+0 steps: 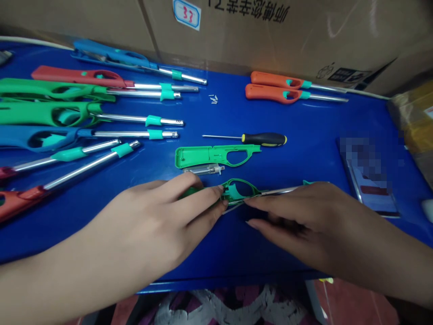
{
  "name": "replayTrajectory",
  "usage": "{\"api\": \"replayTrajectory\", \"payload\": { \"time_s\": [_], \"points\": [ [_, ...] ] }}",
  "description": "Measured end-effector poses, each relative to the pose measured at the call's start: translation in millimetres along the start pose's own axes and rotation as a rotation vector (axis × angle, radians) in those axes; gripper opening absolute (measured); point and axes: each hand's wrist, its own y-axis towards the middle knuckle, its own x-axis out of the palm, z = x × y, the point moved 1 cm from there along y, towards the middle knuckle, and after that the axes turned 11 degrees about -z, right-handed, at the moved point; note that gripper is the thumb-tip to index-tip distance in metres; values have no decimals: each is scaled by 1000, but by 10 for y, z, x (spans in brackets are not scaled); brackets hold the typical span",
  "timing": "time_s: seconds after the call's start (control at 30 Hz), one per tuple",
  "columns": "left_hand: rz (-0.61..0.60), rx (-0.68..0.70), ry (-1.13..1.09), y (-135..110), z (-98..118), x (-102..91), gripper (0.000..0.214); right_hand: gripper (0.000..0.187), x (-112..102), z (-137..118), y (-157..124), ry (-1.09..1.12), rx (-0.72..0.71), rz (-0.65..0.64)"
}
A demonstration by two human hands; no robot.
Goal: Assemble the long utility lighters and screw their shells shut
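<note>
My left hand (169, 212) is closed on an opened green gas lighter (238, 187), its fingertips pinched by the teal trigger. My right hand (314, 216) is curled over the lighter's metal tube (280, 191); its index fingertip touches the neck and a thin wire (233, 208), while the thumb sits a little apart below. The rear of the handle and part of the tube are hidden under my hands. Just beyond my left fingers lies a clear fuel tank (203, 169). Behind it rests the loose green half of the handle shell (196, 156).
A black and yellow screwdriver (265, 139) lies behind the shell. Several small screws (213, 99) are further back. Several lighters, such as a blue one (115, 54), spread along the left. Two orange lighters (270, 92) lie by the cardboard box (237, 40). A phone (372, 180) is at right.
</note>
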Motion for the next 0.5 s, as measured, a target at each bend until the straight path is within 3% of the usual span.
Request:
{"api": "replayTrajectory", "payload": {
  "time_s": [0.5],
  "points": [
    [-1, 8, 0, 12, -9, 8, 44, 15, -12, -39, 6, 5, 33, -17]
  ]
}}
